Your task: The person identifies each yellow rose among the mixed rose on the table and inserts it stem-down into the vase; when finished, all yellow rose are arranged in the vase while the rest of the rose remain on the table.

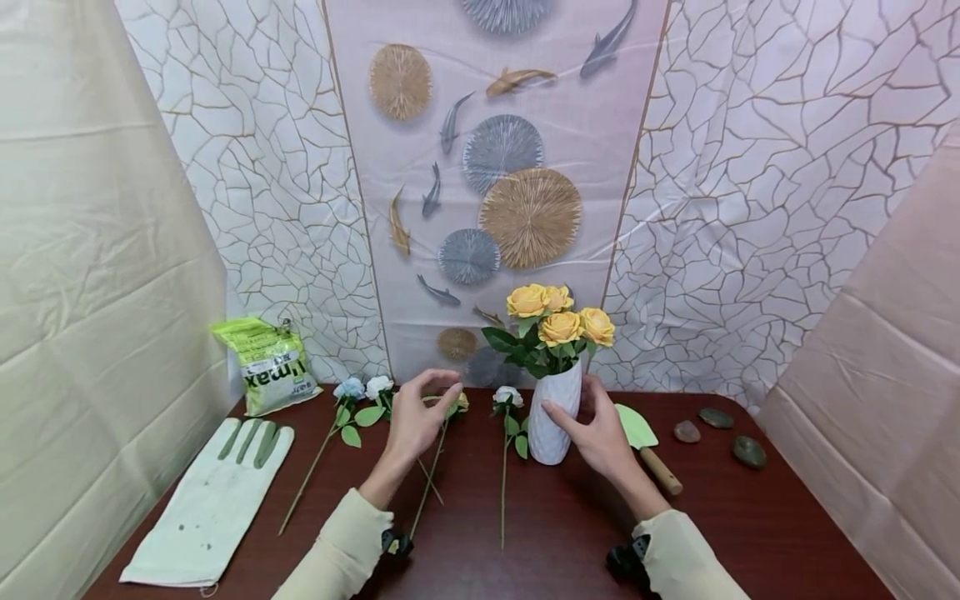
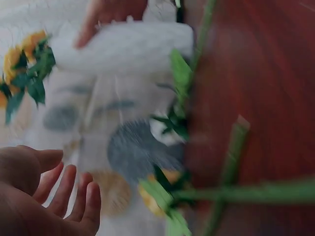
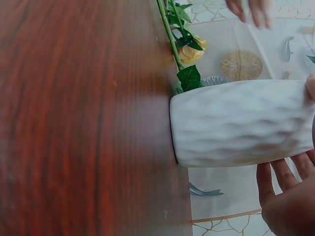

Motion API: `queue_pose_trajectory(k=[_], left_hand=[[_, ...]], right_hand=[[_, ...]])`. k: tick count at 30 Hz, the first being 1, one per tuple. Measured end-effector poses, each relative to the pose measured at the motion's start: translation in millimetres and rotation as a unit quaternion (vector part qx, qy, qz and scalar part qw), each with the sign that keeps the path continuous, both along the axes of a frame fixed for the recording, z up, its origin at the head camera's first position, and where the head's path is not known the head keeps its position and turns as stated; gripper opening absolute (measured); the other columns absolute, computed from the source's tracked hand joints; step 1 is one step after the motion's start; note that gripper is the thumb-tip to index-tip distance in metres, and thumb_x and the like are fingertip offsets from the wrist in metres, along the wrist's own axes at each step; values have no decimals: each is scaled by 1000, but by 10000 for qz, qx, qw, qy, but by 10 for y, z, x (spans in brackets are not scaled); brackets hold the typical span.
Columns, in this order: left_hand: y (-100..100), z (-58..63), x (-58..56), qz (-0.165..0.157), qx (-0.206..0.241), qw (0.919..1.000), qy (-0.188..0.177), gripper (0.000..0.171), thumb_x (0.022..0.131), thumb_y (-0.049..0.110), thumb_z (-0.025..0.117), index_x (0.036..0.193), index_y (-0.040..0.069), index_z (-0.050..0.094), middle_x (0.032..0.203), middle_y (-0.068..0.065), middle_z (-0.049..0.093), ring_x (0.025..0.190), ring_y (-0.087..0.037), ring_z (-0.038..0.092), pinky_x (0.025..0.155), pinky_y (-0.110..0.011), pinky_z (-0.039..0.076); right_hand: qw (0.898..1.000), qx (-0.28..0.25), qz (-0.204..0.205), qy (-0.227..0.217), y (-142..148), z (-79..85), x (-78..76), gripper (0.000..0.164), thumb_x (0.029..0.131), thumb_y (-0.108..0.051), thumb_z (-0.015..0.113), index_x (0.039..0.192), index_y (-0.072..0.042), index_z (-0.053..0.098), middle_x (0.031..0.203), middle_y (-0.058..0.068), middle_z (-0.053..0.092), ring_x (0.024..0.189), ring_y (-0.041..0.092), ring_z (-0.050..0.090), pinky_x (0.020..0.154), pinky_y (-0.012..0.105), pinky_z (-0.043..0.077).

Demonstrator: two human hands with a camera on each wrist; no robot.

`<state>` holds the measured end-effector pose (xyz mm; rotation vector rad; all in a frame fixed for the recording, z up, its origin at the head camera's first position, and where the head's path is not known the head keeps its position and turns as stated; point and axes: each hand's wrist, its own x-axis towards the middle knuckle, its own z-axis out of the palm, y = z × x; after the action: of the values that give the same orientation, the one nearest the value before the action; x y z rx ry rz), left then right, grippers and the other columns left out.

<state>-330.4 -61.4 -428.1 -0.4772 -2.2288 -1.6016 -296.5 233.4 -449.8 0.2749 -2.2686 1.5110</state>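
Note:
A white textured vase (image 1: pixel 551 429) stands on the table, leaning slightly in the head view, with several yellow roses (image 1: pixel 560 327) and green leaves in its mouth. My right hand (image 1: pixel 603 433) grips the vase from its right side, thumb across the front and fingers behind. To the left, my left hand (image 1: pixel 416 417) hovers with fingers relaxed and nothing in them, as the left wrist view shows too. Below and behind it, a yellow rose (image 1: pixel 462 402) lies on the table, mostly covered by the hand. Between the hands lies a long-stemmed white rose (image 1: pixel 507 397).
Left of my hands lie a blue rose (image 1: pixel 349 389), another white rose (image 1: pixel 378 387), a white glove (image 1: pixel 213 500) and a green-and-white bag (image 1: pixel 273 367). On the right are a trowel (image 1: pixel 660 471) and several stones (image 1: pixel 748 452). A patterned cloth (image 1: pixel 517 208) hangs behind the table (image 1: pixel 570 550).

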Motion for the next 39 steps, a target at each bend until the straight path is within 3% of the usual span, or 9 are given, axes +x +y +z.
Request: queue_pose_trajectory(k=[3,7,11,17,27,31,39], left_hand=[[-127,-107,-37,302,-424,9981,-328,15,93,30,74,107,24,75,99,9,75,89,-11,71,80,-33,60],[-225,-203,-89,521,-1101,9894,-785,14,92,29,75,102,19,78,89,7,75,77,-9,69,71,-31,58],[-302,-254,-95,420,-1518,9789,-1300,7,91,22,76,94,17,80,82,4,74,69,-10,67,62,-29,55],[-373,-273,-91,78,-1902,9676,-1656,3,89,19,78,89,16,79,78,3,75,66,-12,68,60,-28,53],[-402,-306,-50,-437,-1899,9513,-2388,11,84,20,83,90,13,76,77,2,76,66,-16,72,61,-30,58],[-406,-335,-27,-570,-1902,9480,-2487,11,85,22,81,90,13,77,77,1,77,65,-15,72,63,-32,59],[-377,-267,-33,-987,-952,9594,-2464,17,89,19,78,98,5,76,91,-13,78,76,-22,75,72,-38,63]], right_hand=[[10000,-59,23,14,17,1,6,62,88,-41,77,139,-20,47,117,3,68,104,14,66,83,25,56],[10000,-66,-9,16,29,-3,7,63,88,-41,78,139,-20,47,117,2,68,104,14,66,83,25,56],[10000,19,-35,-28,30,-13,-2,66,88,-44,77,141,-19,46,119,3,68,106,15,66,84,25,55],[9999,103,-14,-47,14,-17,-24,68,89,-46,75,143,-19,44,121,4,67,108,17,65,85,27,55],[9999,-67,59,-92,-15,7,-19,66,87,-45,77,140,-21,46,117,2,68,105,15,66,83,28,56],[10000,-39,52,-70,-15,7,-15,66,87,-46,77,140,-21,46,117,2,68,105,14,66,83,28,55],[9999,21,45,-89,11,7,9,67,88,-46,77,141,-19,45,119,3,67,106,16,65,84,27,55]])
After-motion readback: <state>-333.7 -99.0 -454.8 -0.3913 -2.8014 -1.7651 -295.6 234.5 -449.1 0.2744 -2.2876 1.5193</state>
